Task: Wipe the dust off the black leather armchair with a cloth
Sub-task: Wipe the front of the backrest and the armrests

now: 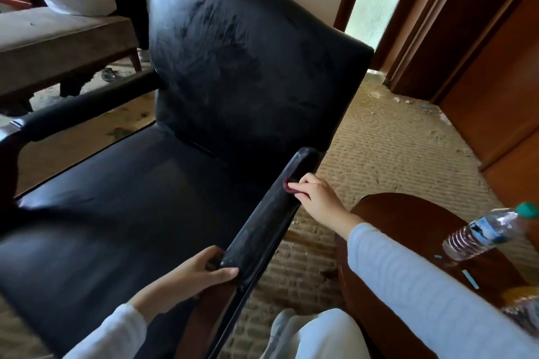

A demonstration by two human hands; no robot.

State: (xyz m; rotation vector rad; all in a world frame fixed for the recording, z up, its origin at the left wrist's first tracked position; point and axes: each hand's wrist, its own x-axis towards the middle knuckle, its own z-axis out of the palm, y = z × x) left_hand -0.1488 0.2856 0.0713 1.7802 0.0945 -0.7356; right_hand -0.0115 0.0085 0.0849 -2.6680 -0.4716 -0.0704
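Fingers [302,182] of right hand [319,197]: curled, pinching cloth [288,186] onto armrest [259,230] of armchair [233,73] | axis: armrest runs from fingers toward left hand [198,271], which grips its near end | judgement: most dusty length lies on the near side of fingers.

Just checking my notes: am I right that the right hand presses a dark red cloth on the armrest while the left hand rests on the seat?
Not quite. The head view shows the left hand gripping the front end of that armrest, not resting on the seat. The right hand does press the dark red cloth on it.
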